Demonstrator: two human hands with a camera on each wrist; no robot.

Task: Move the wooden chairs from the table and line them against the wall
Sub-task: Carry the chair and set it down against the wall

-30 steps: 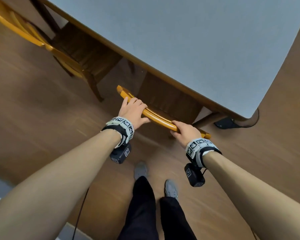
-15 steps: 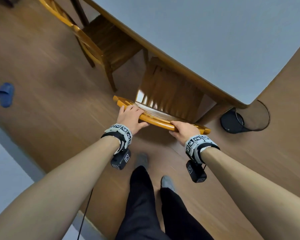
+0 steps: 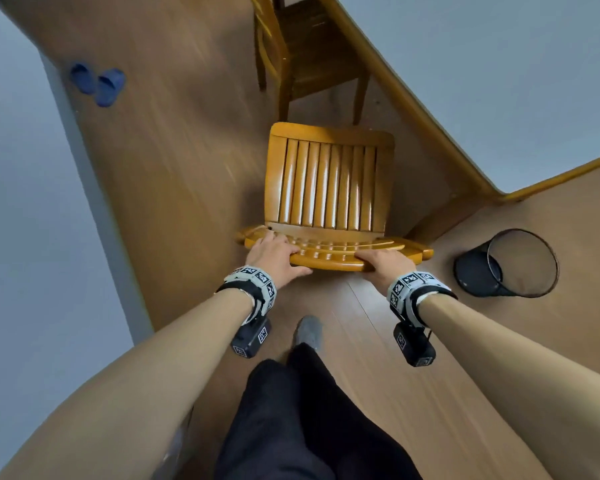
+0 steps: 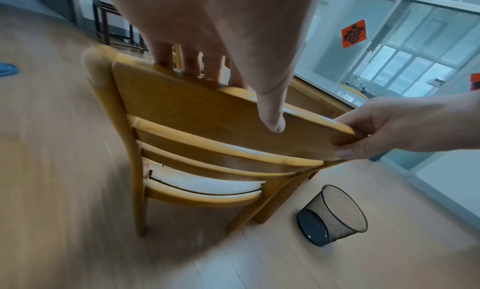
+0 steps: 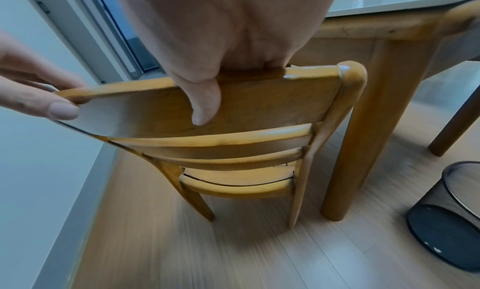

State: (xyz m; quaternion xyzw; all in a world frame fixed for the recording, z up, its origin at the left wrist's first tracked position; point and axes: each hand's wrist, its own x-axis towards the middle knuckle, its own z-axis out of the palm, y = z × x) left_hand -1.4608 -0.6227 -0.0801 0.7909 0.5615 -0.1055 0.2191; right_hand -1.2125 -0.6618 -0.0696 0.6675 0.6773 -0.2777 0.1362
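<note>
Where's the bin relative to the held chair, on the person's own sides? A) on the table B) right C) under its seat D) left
B: the bin lies tipped on the floor right of the chair, near the right hand.

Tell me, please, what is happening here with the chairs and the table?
A person is moving a wooden chair. The left hand and the right hand both grip its top back rail, and its seat is out from under the table. A second chair is tucked at the table. A mesh wastebasket lies tipped on the floor to the right, and the wall is on the left.
</note>
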